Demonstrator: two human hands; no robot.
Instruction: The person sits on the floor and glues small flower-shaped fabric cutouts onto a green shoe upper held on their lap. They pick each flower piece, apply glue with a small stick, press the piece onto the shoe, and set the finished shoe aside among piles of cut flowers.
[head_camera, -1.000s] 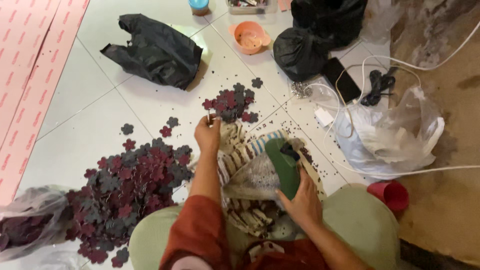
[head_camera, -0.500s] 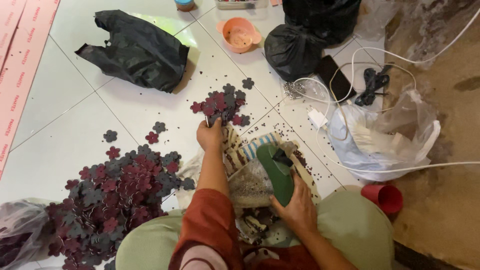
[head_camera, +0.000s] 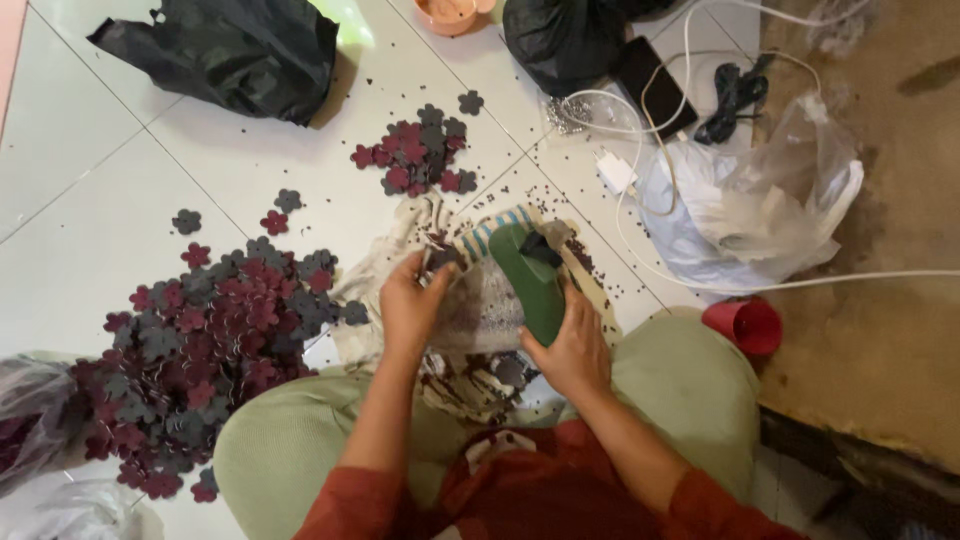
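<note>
My right hand grips a green punch tool held over a striped cloth on my lap. My left hand is beside the tool's head, its fingers pinched on a small dark flower-shaped piece. A small heap of dark red and grey flower pieces lies on the white tiles ahead. A much larger heap spreads to my left.
A black plastic bag lies far left, another black bag far centre. A clear plastic bag, white charger and cables, a phone, a red cup and an orange bowl are around. Tiny punched scraps litter the tiles.
My left hand has drawn back from the small far heap to the punch tool, now holding a flower piece. The camera tilted down and closer.
</note>
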